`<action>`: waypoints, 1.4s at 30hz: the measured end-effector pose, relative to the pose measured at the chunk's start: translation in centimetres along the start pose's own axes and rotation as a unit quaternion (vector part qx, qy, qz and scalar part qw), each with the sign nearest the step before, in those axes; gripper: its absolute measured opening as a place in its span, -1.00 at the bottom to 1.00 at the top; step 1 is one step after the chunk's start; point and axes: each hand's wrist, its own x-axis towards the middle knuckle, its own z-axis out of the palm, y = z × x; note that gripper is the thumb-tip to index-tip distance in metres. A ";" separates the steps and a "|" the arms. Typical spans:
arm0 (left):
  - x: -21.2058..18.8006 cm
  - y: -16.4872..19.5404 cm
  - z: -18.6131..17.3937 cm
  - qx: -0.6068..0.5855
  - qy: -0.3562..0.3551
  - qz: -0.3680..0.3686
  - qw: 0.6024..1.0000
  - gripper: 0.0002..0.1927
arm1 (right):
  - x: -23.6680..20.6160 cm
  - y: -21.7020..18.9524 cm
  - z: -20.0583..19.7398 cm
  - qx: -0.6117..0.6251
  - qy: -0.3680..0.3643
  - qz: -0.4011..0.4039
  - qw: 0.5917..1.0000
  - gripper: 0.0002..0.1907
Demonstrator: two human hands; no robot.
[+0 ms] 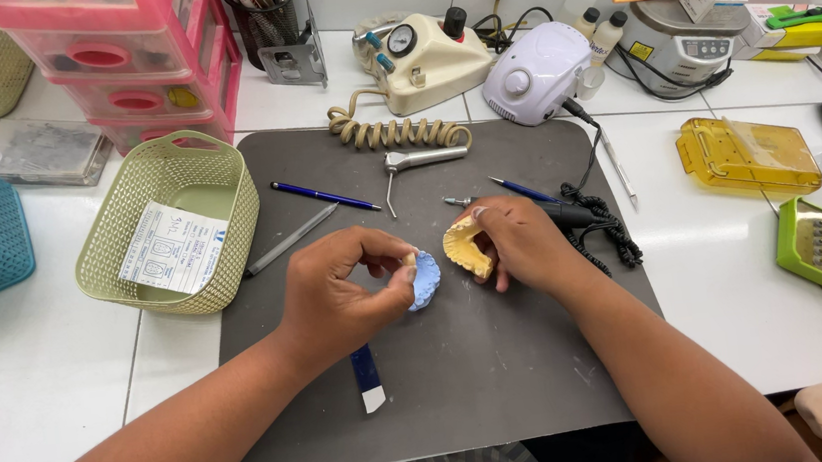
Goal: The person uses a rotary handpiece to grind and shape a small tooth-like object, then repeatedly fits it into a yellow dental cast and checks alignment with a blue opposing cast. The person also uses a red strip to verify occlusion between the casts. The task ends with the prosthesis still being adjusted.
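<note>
Single head view, looking steeply down from close above grey mat (pixel 505 373) on white bench (pixel 34 388).

White tiled bench (pixel 35 398) carries a grey mat (pixel 485 375) and green basket (pixel 169 224).

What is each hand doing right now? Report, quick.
Left hand: closed, holding the blue mould.
Right hand: closed, holding the yellow mould.

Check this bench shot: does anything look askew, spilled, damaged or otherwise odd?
Nothing is clearly spilled or broken. The left hand holds a blue dental cast, the right hand a yellow one. Only small oddities: pale scuffs on the grey mat, and a blue-handled tool lying partly under the left wrist.
</note>
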 end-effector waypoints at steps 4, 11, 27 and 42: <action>-0.5 -0.4 0.4 -0.069 -0.040 -0.079 0.994 -0.83 | -0.1 0.0 0.8 -0.144 0.010 -0.073 0.987 -0.63; -0.7 -0.5 0.4 -0.108 -0.066 -0.089 0.988 -0.83 | -1.9 -1.8 0.3 -0.276 0.079 -0.096 0.953 -0.72; -0.1 0.0 0.7 -0.048 -0.085 -0.002 0.995 -0.84 | -3.8 -0.2 1.5 0.187 -0.128 -0.066 0.972 -0.76; -0.3 0.0 1.0 -0.126 -0.069 -0.111 0.983 -0.80 | -3.6 0.4 1.8 0.325 -0.198 -0.045 0.924 -0.79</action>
